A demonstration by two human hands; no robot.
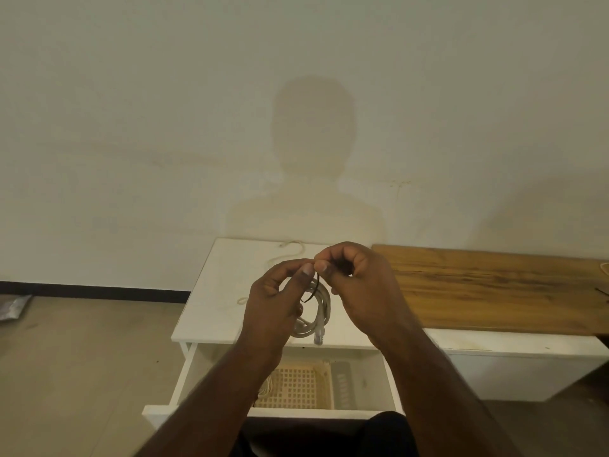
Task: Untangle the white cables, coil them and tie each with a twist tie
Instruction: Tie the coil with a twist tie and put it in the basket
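Nearest you, below your forearms, the open drawer [197,374] holds a pale lattice basket [296,387], with a bit of white cable just showing at the basket's left edge. Above the front edge of the white cabinet top [217,291], your left hand [273,305] curls its fingers round a coiled white cable [321,308], whose clear plug hangs down past that front edge. Your thumb and forefinger there pinch a thin black twist tie [311,293] that loops across the coil. Your right hand [359,282] is closed tight, its thumb and fingertips nipping the tie's upper end, right against the left thumb. Farther back, another length of white cable [293,250] lies loose near the cabinet top's rear edge, and a small loop of it sits toward the left edge. To the right stands a wooden tabletop [494,285].
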